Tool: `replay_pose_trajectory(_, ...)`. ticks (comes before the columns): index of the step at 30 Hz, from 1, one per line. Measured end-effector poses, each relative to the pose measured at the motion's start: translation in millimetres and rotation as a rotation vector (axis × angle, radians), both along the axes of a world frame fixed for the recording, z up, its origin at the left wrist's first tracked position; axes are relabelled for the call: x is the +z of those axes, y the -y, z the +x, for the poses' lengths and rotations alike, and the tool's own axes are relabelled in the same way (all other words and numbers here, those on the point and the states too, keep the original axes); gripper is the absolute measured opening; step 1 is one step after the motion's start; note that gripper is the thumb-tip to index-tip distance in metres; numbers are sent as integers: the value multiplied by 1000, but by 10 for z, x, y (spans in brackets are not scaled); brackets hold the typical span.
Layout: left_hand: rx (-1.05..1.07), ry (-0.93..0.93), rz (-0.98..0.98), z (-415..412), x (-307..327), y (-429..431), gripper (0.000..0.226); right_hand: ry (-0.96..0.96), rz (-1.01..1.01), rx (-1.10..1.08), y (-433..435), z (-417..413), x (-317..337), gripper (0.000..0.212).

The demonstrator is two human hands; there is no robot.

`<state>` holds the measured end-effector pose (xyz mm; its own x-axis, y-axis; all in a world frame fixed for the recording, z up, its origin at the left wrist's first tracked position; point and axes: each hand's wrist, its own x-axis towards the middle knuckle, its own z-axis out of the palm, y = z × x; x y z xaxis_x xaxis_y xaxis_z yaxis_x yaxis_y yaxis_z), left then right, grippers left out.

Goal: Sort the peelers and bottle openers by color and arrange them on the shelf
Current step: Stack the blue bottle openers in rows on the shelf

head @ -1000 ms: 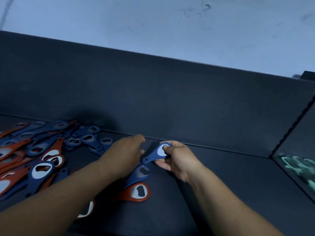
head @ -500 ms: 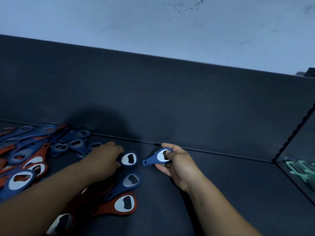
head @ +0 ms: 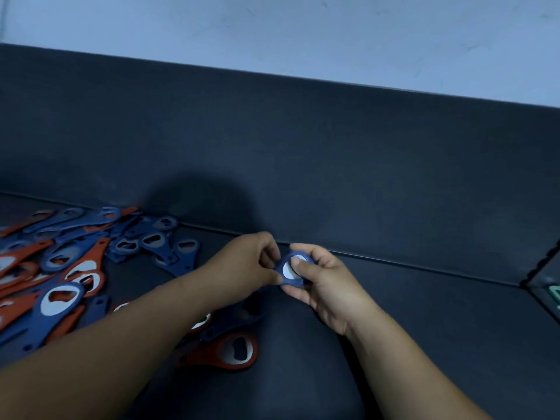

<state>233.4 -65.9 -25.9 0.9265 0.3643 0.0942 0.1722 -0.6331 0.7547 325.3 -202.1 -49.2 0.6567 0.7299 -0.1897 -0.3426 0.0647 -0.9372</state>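
My right hand [head: 324,283] pinches the round head of a blue bottle opener [head: 292,269], thumb on its metal plate, just above the dark shelf floor [head: 424,328]. My left hand [head: 245,268] meets it from the left, fingers curled at the same blue opener; whether a second opener is stacked there is hidden. A mixed pile of blue and red-orange openers [head: 60,268] lies at the left. A red-orange opener [head: 233,353] lies below my left forearm, with a blue one [head: 230,325] partly hidden beside it.
The shelf's dark back wall [head: 333,162] rises right behind my hands. A divider [head: 536,268] closes the compartment on the right, and teal items [head: 556,294] show beyond it. A pale wall stands above.
My left hand has come right from the pile, where it reached half a second ago, and now meets my right hand at the blue opener. The right hand has kept its hold.
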Motion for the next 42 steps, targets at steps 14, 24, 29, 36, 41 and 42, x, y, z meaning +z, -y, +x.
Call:
replay_pose_trajectory(14,-34,-456,478,-412,38,4,42,172,-102,-106,-50,-23,-56,22)
replay_pose_trajectory(24,-4,-481,365,-376,15,-11,48,137,-79,-118,-34,-50,-28,33)
replay_pose_trajectory(29,22,-383,263,-355,-25,-75,29,126,-83,-108,-25,-82,3,29)
replay_pose_trajectory(36,71,-73,52,-206,13,67,38,95,-46,3,-29,-147,41,20)
replay_pose_trajectory(41,160,51,265,-147,-1,119,47,231,-87,110,-25,-151,-3,10)
replay_pose_trajectory(42,171,60,302,-165,-18,99,49,235,-89,94,-26,-145,-9,13)
